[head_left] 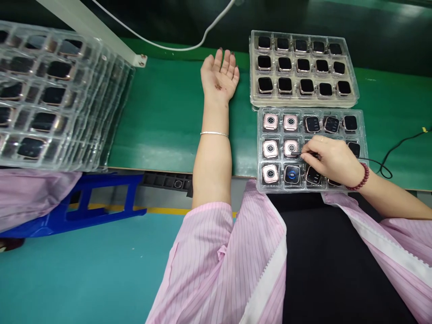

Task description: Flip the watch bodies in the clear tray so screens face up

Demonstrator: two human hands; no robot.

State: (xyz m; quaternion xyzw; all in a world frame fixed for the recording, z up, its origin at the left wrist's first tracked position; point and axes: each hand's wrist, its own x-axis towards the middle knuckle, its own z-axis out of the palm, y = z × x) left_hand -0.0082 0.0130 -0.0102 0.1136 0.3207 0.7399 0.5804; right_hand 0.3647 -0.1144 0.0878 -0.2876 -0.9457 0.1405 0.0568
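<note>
On a smooth green bench (pixel 162 117) above a teal floor (pixel 101 279) and blue plastic stool (pixel 54 222) at near left, the left hand (pixel 220 78) stretches palm-up, open and empty, while the right hand (pixel 327 155) pinches a thin black cable's end (pixel 296 154) over the clear plastic watch tray (pixel 260 153) at near right.

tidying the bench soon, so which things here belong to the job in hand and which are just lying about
Apparently in the job:
right hand, pinching a thin dark item
black cable, possibly joined to it
pink watch beside that item
near tray

Seemingly not in use now:
far tray
stacked trays
white cable
blue stool
</note>
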